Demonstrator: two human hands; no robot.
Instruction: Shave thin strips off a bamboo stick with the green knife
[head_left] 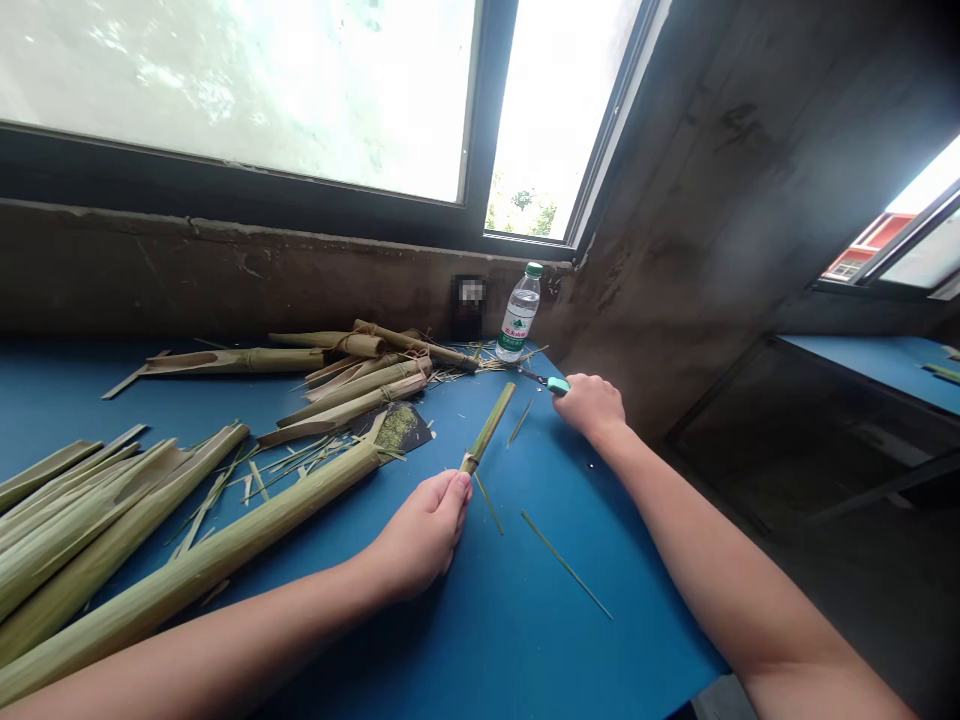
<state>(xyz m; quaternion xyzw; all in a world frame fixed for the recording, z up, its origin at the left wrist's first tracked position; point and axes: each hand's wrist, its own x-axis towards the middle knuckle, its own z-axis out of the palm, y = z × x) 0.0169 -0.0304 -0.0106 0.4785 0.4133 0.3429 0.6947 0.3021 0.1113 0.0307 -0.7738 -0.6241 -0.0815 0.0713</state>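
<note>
My left hand [431, 525] is closed around the lower end of a thin green bamboo stick [491, 425], which tilts up and away to the right above the blue table. A pale node ring shows just above my thumb. Off to the right, my right hand [592, 405] grips a knife [558, 386] by its teal and black handle. Its dark blade points left, toward the foot of the water bottle, apart from the stick. Thin bamboo slivers [566, 565] lie on the table below and between my hands.
A water bottle [517, 315] with a green cap stands at the back by the wall. Split bamboo pieces [360, 390] are piled at back left, and a long bamboo pole [225, 550] lies in front. A dark sheet [405, 428] holds green shavings. The table [637, 640] ends at right.
</note>
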